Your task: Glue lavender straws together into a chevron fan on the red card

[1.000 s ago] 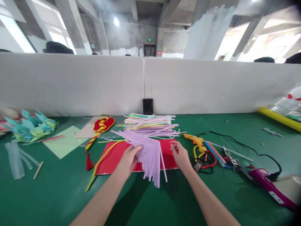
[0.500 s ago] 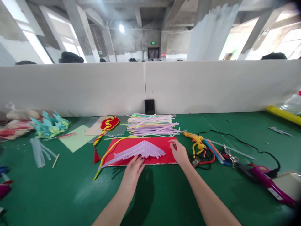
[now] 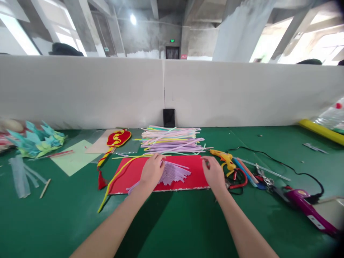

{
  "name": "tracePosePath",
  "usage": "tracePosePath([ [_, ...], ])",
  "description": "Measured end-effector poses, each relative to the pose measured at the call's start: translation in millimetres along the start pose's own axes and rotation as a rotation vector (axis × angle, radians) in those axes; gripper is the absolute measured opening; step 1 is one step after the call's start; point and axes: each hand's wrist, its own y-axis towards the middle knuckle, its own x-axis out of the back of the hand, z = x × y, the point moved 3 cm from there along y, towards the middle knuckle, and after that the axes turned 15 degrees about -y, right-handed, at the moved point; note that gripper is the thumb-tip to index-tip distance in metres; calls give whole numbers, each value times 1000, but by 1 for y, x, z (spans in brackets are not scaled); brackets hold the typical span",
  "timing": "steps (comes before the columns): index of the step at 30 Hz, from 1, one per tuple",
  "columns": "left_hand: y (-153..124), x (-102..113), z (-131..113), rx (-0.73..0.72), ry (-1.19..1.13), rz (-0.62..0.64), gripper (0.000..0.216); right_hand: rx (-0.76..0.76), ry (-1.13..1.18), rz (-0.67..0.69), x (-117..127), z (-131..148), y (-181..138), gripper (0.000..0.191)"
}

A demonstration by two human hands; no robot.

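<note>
A chevron of lilac pipe cleaners lies on a red board with a pale, ragged front edge. My left hand is over the chevron's left half, hiding most of it; its fingers curl together at the peak of the lilac pipe cleaners. At the board's right end is my right hand, its fingers bent with a gap towards the thumb and nothing visible between them. One long yellow pipe cleaner runs along the board's left side. Behind the board is a pile of pastel pipe cleaners.
On the right are a yellow glue gun, scissors and a purple corded tool. To the left lie a red-and-yellow fan-shaped ornament, green paper and blue-green folded pieces. A black phone-like object leans on the white partition.
My left hand has moved up from the chevron's front edge to its peak, its fingers curling in. My right hand has shifted slightly right. The camera view has tilted and turned a little.
</note>
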Motion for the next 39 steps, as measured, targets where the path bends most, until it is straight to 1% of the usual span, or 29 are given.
tracePosePath([
  [4,25,2,21,-30,138,14,19,-102,-132,-131,19,-25,10,28],
  [5,29,1,27,-31,165,15,18,-120,-210,-168,23,-30,12,27],
  [8,34,-2,41,-22,226,20,18,-180,-436,-258,33,-41,14,27],
  [11,33,-5,47,-19,252,19,16,-277,-544,-299,36,-51,13,29],
  [14,29,-6,48,-15,269,12,16,-350,-586,-246,33,-59,11,31],
  [18,28,-7,45,-39,311,34,17,-443,-615,-106,27,-66,10,42],
  [20,29,-7,45,-48,330,42,19,-471,-657,-30,24,-67,9,47],
  [22,29,-8,45,-56,341,48,19,-473,-702,10,23,-66,8,48],
  [24,30,-8,45,-64,344,55,19,-461,-712,6,22,-65,7,46],
  [27,30,-8,46,-71,341,66,17,-470,-686,-36,19,-65,4,44],
  [32,30,-8,49,-55,330,76,18,-554,-622,-134,19,-67,0,45],
  [37,32,-7,47,9,318,97,19,-630,-553,-271,30,-62,-2,47],
  [39,32,-4,43,41,301,128,19,-622,-512,-306,36,-56,-2,47],
])
